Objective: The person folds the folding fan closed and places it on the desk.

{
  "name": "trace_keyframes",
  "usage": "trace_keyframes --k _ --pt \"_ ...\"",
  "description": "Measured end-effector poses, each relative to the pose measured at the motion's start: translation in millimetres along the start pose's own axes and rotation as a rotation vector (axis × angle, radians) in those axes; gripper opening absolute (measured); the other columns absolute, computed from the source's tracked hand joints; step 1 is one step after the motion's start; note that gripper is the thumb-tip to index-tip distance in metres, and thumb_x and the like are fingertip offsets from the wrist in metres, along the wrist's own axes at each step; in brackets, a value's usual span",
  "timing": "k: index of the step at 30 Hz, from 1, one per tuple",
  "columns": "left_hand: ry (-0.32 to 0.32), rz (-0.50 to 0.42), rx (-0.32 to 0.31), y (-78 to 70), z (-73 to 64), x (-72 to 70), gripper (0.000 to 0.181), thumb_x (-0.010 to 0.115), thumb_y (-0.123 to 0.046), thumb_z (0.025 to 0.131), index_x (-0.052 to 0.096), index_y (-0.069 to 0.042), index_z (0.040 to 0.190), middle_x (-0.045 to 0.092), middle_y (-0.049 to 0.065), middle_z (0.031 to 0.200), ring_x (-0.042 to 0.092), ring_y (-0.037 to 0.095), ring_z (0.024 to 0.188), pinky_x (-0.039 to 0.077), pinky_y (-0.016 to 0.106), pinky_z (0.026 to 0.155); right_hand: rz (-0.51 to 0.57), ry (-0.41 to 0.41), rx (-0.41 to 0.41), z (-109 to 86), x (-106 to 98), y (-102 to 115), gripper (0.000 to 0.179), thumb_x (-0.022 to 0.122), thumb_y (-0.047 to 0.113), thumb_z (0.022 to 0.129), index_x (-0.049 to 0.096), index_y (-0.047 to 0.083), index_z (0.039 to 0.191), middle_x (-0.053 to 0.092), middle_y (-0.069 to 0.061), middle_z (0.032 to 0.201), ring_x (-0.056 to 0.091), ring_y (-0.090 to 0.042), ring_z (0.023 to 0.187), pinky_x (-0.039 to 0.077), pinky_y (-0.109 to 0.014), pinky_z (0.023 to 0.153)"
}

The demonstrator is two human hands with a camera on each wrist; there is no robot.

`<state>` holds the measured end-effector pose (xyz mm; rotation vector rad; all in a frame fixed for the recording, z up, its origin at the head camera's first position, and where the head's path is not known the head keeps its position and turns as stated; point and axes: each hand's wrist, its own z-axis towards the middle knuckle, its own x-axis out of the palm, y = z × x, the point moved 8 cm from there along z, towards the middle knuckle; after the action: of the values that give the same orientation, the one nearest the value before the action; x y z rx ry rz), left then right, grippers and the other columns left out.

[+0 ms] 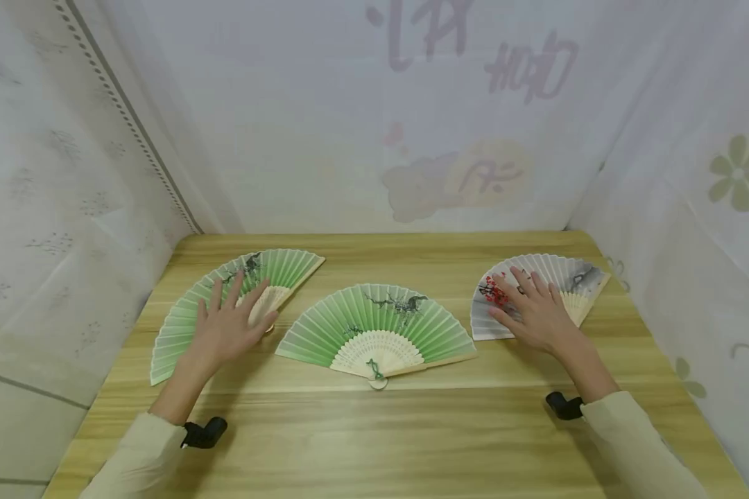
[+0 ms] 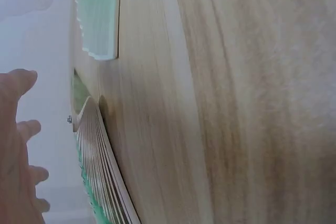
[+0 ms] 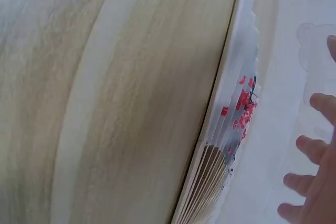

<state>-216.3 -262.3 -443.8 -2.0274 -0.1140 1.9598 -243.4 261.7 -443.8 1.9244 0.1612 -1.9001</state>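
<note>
Three folding fans lie spread out on the wooden table. Over the green fan at the left [image 1: 184, 333], my left hand [image 1: 225, 333] hovers with its fingers spread, and in the left wrist view a gap shows between hand and fan ribs [image 2: 105, 166]. A second green fan [image 1: 374, 319], with a dark branch print and a green cord at its pivot, lies in the middle, apart from both hands. My right hand [image 1: 539, 319], fingers spread too, is above the grey-white fan [image 1: 483, 322] with red blossoms; its ribs [image 3: 202, 182] are partly hidden by that hand in the head view.
The wooden table [image 1: 374, 443] is walled in by pale printed cloth [image 1: 299, 138] at the back and both sides. A black wrist device [image 1: 206, 433] sits at the left sleeve, another black device [image 1: 563, 406] at the right sleeve.
</note>
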Motion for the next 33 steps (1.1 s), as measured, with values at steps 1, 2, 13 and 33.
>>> trace_keyframes --k 1,2,13,33 --pt "0.001 -0.011 0.007 -0.8 -0.7 0.6 0.074 0.044 -0.062 0.103 0.026 -0.021 0.162 0.006 0.028 0.164 -0.004 0.059 0.144 0.005 0.084 0.102 0.029 -0.016 -0.010 -0.2 -1 1 0.069 0.050 0.052 0.105 0.031 0.016 0.161 0.020 -0.025 0.162 0.015 -0.056 0.144 0.012 -0.077 0.108" --pt "-0.001 -0.024 0.017 -2.1 -1.4 0.8 0.074 0.045 -0.061 0.103 0.028 -0.020 0.162 0.009 0.029 0.164 0.000 0.060 0.144 0.007 0.084 0.101 0.074 -0.031 -0.018 -0.5 -2 1 0.068 0.052 0.049 0.105 0.032 0.014 0.160 0.021 -0.025 0.162 0.016 -0.055 0.144 0.015 -0.076 0.108" --pt "-0.178 -0.324 0.172 -23.9 -15.1 -5.8 0.057 0.065 -0.029 0.101 0.047 0.003 0.145 0.045 0.030 0.145 0.037 0.051 0.134 0.028 0.070 0.105 0.687 -0.142 -0.038 -8.1 -7 2 0.044 0.045 0.019 0.111 0.045 -0.004 0.148 0.055 -0.029 0.136 0.060 -0.044 0.117 0.052 -0.048 0.095" --pt "-0.095 -0.485 -0.097 -28.0 -45.3 23.1 0.052 0.077 -0.036 0.093 0.062 0.001 0.125 0.068 0.003 0.092 0.063 0.019 0.083 0.052 0.039 0.073 1.546 0.230 0.087 -19.8 44 50 0.042 0.043 0.023 0.112 0.058 -0.012 0.130 0.069 -0.020 0.113 0.072 -0.028 0.096 0.058 -0.044 0.084"
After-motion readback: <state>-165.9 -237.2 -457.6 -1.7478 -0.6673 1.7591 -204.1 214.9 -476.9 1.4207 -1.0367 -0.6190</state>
